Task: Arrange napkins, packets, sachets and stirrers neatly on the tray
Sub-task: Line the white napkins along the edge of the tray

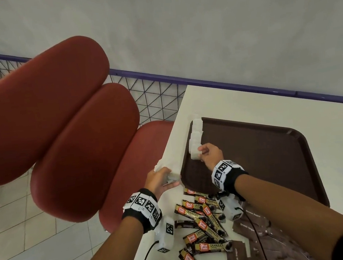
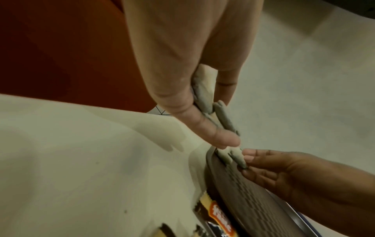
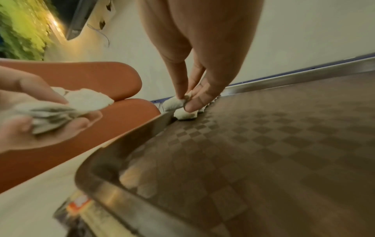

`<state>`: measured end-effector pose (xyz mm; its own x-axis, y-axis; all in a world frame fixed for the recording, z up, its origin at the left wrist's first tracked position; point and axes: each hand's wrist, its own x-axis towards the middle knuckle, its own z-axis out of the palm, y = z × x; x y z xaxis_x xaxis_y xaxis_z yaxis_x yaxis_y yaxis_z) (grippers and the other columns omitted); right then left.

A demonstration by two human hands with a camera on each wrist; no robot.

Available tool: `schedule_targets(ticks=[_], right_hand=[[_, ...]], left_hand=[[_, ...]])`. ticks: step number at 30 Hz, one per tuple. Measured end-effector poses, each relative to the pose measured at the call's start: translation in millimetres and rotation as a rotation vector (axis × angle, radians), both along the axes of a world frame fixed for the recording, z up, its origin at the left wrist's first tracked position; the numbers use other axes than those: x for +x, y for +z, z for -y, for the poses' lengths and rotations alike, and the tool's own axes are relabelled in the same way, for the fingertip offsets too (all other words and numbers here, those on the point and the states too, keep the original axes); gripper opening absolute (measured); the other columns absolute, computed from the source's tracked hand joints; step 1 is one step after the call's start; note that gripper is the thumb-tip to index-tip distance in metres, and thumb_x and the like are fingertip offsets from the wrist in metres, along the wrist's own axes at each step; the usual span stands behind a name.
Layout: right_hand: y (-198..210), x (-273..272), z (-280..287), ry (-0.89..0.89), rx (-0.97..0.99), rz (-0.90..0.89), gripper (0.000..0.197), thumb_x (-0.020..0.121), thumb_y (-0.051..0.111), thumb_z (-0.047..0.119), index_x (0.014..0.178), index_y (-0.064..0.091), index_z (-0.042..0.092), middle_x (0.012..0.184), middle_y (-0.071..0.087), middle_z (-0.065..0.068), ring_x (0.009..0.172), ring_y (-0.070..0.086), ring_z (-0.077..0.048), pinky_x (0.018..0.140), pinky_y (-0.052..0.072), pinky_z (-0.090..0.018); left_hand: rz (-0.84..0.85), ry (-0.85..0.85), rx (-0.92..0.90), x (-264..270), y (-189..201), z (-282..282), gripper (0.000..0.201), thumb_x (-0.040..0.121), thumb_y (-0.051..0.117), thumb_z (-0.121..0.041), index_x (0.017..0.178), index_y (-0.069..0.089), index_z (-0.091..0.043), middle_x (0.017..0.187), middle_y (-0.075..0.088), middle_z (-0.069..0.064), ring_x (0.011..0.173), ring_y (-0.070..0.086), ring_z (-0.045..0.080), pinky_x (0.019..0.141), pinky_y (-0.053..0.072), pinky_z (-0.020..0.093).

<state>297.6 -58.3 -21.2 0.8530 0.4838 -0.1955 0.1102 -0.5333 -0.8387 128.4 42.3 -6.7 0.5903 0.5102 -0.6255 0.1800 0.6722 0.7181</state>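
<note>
Cream tabletop [image 1: 237,102] is occupied by a brown tray [image 1: 273,151], along whose left rim a row of folded napkins [image 1: 196,138] is already laid. Another is pinched there by the right hand [image 1: 210,154]; spare napkins [image 1: 172,177] are gripped by the left hand [image 1: 157,180]. Coffee packets [image 1: 204,223] and what seem sugar sachets [image 1: 251,227] lie unsorted nearby; stirrers are not visible.

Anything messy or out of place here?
Yes. The coffee sachets lie criss-crossed in a loose heap on the table, off the tray. The brown sugar packets beside them overlap too. Only the napkins sit in a row along the tray's left rim.
</note>
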Motion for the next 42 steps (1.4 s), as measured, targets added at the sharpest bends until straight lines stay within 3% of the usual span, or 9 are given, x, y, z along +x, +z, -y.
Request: schedule_targets(ticks=[3, 11, 17, 21, 27, 30, 33, 39, 42], right_hand=[[-4, 0, -9, 0.005, -0.054, 0.016, 0.031, 0.079, 0.048, -0.015, 0.099, 0.063, 0.003, 0.09, 0.051, -0.007, 0.085, 0.052, -0.019, 0.078, 0.048, -0.028], [-6, 6, -13, 0.172, -0.233, 0.091, 0.031, 0.084, 0.051, -0.008, 0.111, 0.062, 0.001, 0.118, 0.051, -0.018, 0.104, 0.056, -0.03, 0.075, 0.037, -0.017], [-3, 4, -8, 0.213, -0.258, 0.093, 0.034, 0.086, 0.057, -0.002, 0.119, 0.059, 0.004, 0.126, 0.042, -0.019, 0.106, 0.055, -0.032, 0.074, 0.035, -0.012], [4, 1, -1, 0.211, -0.247, 0.11, 0.04, 0.085, 0.058, 0.001, 0.124, 0.051, 0.007, 0.128, 0.037, -0.016, 0.113, 0.05, -0.031, 0.101, 0.042, -0.031], [24, -19, 12, 0.24, -0.032, 0.076, 0.015, 0.081, 0.056, -0.003, 0.086, 0.056, 0.011, 0.098, 0.045, -0.004, 0.088, 0.05, -0.019, 0.081, 0.04, -0.024], [33, -30, 20, 0.274, 0.051, -0.007, 0.031, 0.082, 0.054, -0.003, 0.066, 0.052, 0.023, 0.08, 0.048, 0.003, 0.076, 0.051, -0.017, 0.077, 0.042, -0.028], [38, -39, 30, 0.324, 0.094, -0.123, 0.036, 0.084, 0.05, -0.003, 0.06, 0.059, 0.023, 0.086, 0.059, 0.0, 0.077, 0.054, -0.014, 0.073, 0.046, -0.024], [44, -46, 40, 0.459, 0.108, -0.311, 0.027, 0.088, 0.049, -0.006, 0.109, 0.066, -0.001, 0.105, 0.061, -0.001, 0.093, 0.054, -0.007, 0.075, 0.045, -0.014], [42, -45, 39, 0.408, 0.151, -0.318, 0.029, 0.089, 0.051, -0.005, 0.114, 0.063, -0.001, 0.111, 0.062, -0.005, 0.099, 0.055, -0.012, 0.073, 0.048, -0.013]], left_hand=[[0.009, 0.01, -0.013, -7, 0, -4, 0.033, 0.084, 0.055, 0.0, 0.115, 0.049, 0.009, 0.118, 0.052, 0.031, 0.105, 0.063, 0.04, 0.062, 0.058, 0.034], [0.043, -0.025, -0.014, -18, 4, -5, 0.015, 0.089, 0.043, 0.002, 0.099, 0.052, 0.008, 0.092, 0.061, 0.024, 0.095, 0.065, 0.035, 0.065, 0.06, 0.034], [0.02, 0.031, -0.003, -15, -1, -3, 0.04, 0.089, 0.054, 0.001, 0.126, 0.043, 0.012, 0.123, 0.049, 0.029, 0.104, 0.061, 0.038, 0.059, 0.058, 0.033], [0.035, -0.023, 0.048, -12, 4, 1, 0.033, 0.088, 0.057, 0.001, 0.119, 0.052, 0.011, 0.111, 0.056, 0.023, 0.094, 0.061, 0.031, 0.061, 0.06, 0.034], [0.032, -0.048, 0.088, -7, 6, 6, 0.028, 0.087, 0.059, 0.0, 0.114, 0.057, 0.008, 0.108, 0.06, 0.022, 0.098, 0.061, 0.031, 0.068, 0.061, 0.038], [0.042, -0.022, 0.111, -1, 7, 11, 0.026, 0.087, 0.057, 0.002, 0.113, 0.056, 0.006, 0.105, 0.061, 0.02, 0.093, 0.06, 0.029, 0.063, 0.061, 0.037], [0.056, 0.013, 0.121, 3, 8, 15, 0.018, 0.088, 0.055, 0.004, 0.106, 0.057, 0.002, 0.096, 0.06, 0.016, 0.086, 0.058, 0.026, 0.06, 0.06, 0.035], [0.057, -0.028, 0.134, 5, 9, 20, 0.022, 0.09, 0.055, 0.001, 0.111, 0.056, 0.003, 0.107, 0.059, 0.022, 0.096, 0.059, 0.031, 0.06, 0.06, 0.032], [0.064, -0.038, 0.121, 4, 9, 21, 0.024, 0.089, 0.056, 0.0, 0.113, 0.055, 0.002, 0.115, 0.059, 0.023, 0.101, 0.059, 0.032, 0.06, 0.06, 0.033]])
